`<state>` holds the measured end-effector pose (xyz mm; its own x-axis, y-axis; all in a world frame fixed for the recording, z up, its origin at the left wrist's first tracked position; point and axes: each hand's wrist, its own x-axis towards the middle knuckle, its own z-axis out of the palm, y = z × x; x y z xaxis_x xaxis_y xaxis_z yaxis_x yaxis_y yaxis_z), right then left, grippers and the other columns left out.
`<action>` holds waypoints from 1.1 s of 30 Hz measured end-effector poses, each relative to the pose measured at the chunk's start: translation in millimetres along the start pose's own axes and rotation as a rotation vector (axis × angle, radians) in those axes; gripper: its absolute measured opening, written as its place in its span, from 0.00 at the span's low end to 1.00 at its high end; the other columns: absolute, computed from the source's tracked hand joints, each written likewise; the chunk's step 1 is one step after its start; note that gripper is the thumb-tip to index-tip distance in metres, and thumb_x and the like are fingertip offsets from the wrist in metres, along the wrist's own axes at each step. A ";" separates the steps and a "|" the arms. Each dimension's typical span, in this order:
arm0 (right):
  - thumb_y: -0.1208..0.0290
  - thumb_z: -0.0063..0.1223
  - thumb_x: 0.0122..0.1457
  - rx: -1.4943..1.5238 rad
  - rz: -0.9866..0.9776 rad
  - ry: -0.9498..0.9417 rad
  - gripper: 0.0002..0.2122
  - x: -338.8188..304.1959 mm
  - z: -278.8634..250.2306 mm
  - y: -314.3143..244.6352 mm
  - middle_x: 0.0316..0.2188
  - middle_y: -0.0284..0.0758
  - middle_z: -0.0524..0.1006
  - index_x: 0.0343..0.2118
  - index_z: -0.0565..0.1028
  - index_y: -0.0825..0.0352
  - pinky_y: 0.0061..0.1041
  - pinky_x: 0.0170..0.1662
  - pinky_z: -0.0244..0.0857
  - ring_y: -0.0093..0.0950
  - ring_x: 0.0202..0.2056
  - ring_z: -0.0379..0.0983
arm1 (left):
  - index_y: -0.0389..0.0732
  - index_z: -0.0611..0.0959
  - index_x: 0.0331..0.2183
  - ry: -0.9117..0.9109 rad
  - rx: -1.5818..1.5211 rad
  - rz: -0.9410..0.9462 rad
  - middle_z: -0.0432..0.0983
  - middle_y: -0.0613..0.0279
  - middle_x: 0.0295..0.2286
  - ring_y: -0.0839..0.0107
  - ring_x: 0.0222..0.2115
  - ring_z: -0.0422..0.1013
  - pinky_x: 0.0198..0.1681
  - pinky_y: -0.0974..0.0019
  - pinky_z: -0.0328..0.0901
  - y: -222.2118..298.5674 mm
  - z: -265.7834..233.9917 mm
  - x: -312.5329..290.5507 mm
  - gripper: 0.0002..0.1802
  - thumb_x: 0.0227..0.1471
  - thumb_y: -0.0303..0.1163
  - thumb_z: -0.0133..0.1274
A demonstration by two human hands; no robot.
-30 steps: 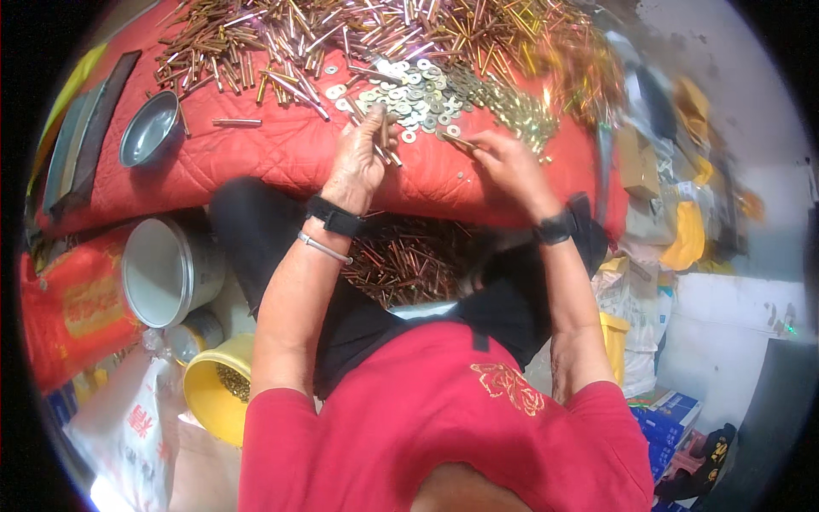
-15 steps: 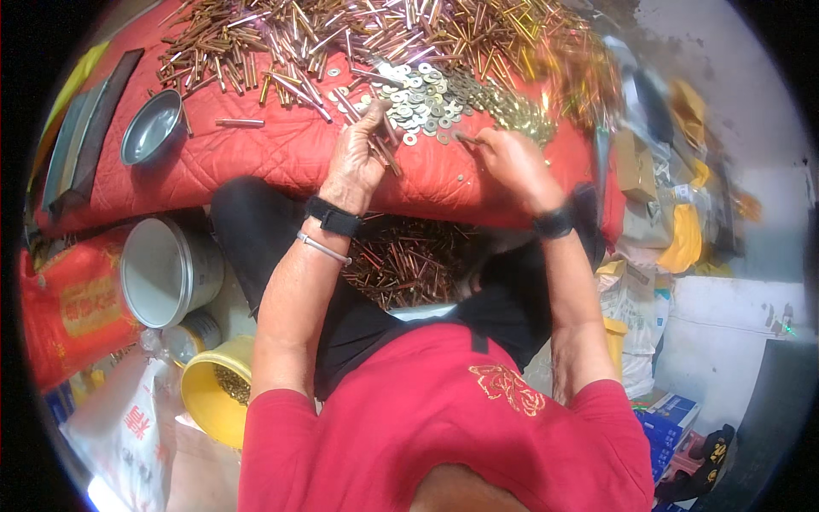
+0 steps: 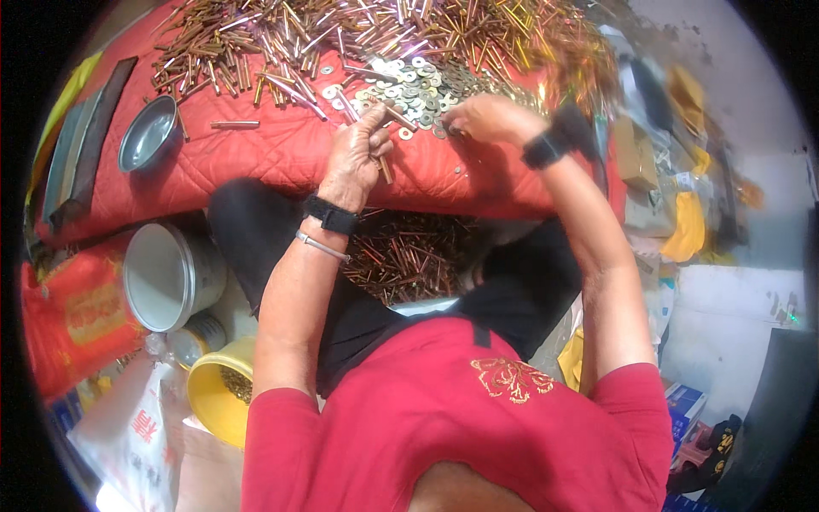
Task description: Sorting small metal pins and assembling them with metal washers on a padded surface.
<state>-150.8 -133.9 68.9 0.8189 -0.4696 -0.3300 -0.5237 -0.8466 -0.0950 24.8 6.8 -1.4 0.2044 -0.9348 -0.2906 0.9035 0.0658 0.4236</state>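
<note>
Inside the left hand, fingers closed: rods | beside bent fingertips of the right hand, opening and hold unclear: washers | beyond both hands' fingers: heap

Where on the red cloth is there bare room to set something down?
The widest bare patch of red cloth lies between the grey bowl and the left hand, below the lone rod. A nearly bare strip runs below the right hand. Crowded: the far side, under heaped rods, and just beyond the hands, with washers.
</note>
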 end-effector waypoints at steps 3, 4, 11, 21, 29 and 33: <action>0.73 0.45 0.55 -0.051 -0.065 0.192 0.11 -17.4 24.1 12.6 0.28 0.45 0.76 0.40 0.75 0.58 0.41 0.34 0.66 0.45 0.32 0.73 | 0.37 0.76 0.34 -0.007 0.050 0.027 0.70 0.69 0.20 0.87 0.12 0.53 0.12 0.81 0.47 -2.5 10.0 -4.4 0.04 0.53 0.24 0.52; 0.73 0.45 0.54 0.045 -0.093 0.320 0.10 -21.9 26.1 6.5 0.27 0.45 0.76 0.38 0.75 0.59 0.40 0.33 0.66 0.45 0.31 0.73 | 0.38 0.76 0.33 0.010 0.060 0.048 0.70 0.69 0.20 0.87 0.12 0.53 0.12 0.81 0.47 -2.4 5.2 -3.8 0.04 0.53 0.24 0.52; 0.70 0.50 0.56 0.830 0.074 0.646 0.10 -49.2 33.2 -40.4 0.25 0.27 0.77 0.40 0.77 0.63 0.19 0.27 0.61 0.15 0.23 0.66 | 0.39 0.76 0.32 0.076 0.050 0.097 0.69 0.70 0.20 0.87 0.11 0.54 0.11 0.81 0.47 -5.5 0.8 -3.8 0.04 0.51 0.23 0.54; 0.72 0.51 0.56 0.894 0.051 0.701 0.09 -48.6 41.3 -57.8 0.23 0.28 0.75 0.39 0.78 0.65 0.17 0.26 0.59 0.13 0.23 0.64 | 0.39 0.75 0.31 0.126 0.093 0.094 0.72 0.68 0.22 0.87 0.11 0.53 0.11 0.81 0.47 -10.6 9.5 -6.9 0.06 0.50 0.23 0.56; 0.72 0.52 0.54 0.772 0.067 0.841 0.07 -36.8 38.1 -66.7 0.26 0.38 0.75 0.33 0.77 0.68 0.27 0.31 0.64 0.27 0.27 0.71 | 0.41 0.74 0.30 0.090 0.160 0.078 0.68 0.73 0.19 0.87 0.11 0.53 0.12 0.81 0.47 -17.0 9.1 -6.9 0.07 0.49 0.23 0.57; 0.71 0.53 0.53 0.694 0.044 1.249 0.08 0.2 38.5 -83.5 0.30 0.40 0.71 0.33 0.74 0.69 0.29 0.39 0.64 0.34 0.35 0.70 | 0.42 0.75 0.28 0.043 0.283 0.032 0.62 0.76 0.16 0.86 0.10 0.51 0.12 0.80 0.45 -28.2 18.5 -12.5 0.05 0.51 0.27 0.56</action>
<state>-115.9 -53.7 40.6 0.2743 -0.7091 0.6496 -0.2621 -0.7051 -0.6589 -10.2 10.1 6.1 0.2518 -0.9179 -0.3067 0.7562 -0.0111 0.6542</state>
